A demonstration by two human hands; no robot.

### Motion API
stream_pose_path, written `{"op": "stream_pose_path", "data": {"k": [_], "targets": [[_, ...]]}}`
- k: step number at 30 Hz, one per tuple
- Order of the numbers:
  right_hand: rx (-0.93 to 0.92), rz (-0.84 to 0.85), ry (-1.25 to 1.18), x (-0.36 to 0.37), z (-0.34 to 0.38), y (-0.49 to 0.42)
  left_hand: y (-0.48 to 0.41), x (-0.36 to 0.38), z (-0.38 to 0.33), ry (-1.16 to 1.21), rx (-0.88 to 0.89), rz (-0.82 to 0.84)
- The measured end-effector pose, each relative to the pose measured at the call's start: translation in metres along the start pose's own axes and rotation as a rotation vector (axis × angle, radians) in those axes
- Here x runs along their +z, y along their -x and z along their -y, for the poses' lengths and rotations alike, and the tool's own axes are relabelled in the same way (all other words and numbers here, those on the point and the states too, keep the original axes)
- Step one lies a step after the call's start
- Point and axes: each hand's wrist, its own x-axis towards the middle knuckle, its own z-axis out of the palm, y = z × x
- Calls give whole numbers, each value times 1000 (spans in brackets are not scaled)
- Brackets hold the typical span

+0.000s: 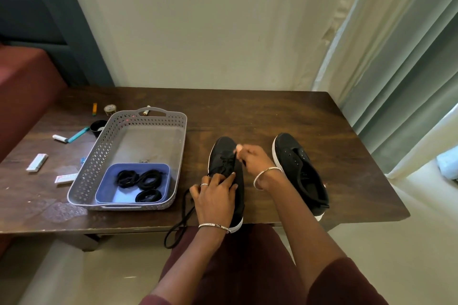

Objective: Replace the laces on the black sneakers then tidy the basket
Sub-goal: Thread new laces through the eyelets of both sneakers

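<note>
Two black sneakers stand on the wooden table. The left sneaker [224, 153] carries a black lace [182, 220] through its front eyelets; the lace's loose end trails off the table's front edge. My left hand [215, 195] rests on this shoe's side, fingers spread over the opening. My right hand [252, 158] pinches the lace above the eyelets. The right sneaker [300, 168] has no lace in it. A grey perforated basket [104, 146] sits to the left, holding a blue tray [109, 188] with three coiled black laces [146, 181].
Small items lie left of the basket: white packets [37, 162], a white tube [59, 138], a teal pen [78, 134], a black cap [98, 127], an orange stick [94, 109]. A wall stands behind the table, curtains at right, a red seat at left.
</note>
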Motion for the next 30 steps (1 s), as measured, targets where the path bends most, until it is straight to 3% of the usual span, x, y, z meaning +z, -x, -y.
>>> {"op": "stream_pose_path", "data": {"k": [3, 5, 7, 9, 11, 15, 17, 20, 24, 26, 28, 30], "targets": [[-26, 39, -792, -11, 30, 13, 1, 5, 1, -1, 21, -44], [-13, 76, -981, -21, 42, 20, 1, 6, 2, -12, 22, -54], [30, -30, -673, -25, 37, 20, 1, 6, 2, -17, 12, -52], [36, -124, -22, -24, 19, 19, 1, 4, 2, -16, 1, -29], [30, -38, 477, -19, -2, 17, 1, 3, 1, -10, -5, 2], [104, 130, 883, -5, -18, 15, 1, 2, 0, -2, -11, 15], [62, 181, 949, -2, -18, 11, 1, 2, 0, -7, -11, 5], [-30, 156, 764, -6, -10, 6, 1, 2, 0, -14, -20, 21], [-104, 146, -227, -14, 38, 24, 0, 0, 0, -13, -22, 35], [-115, 135, -508, -24, 61, 33, 1, 0, 0, -12, -20, 29], [-95, 43, -514, -32, 66, 35, 1, -1, 1, -27, -23, 34], [-76, -65, -327, -32, 59, 36, 1, -1, 1, -36, -21, 75]]}}
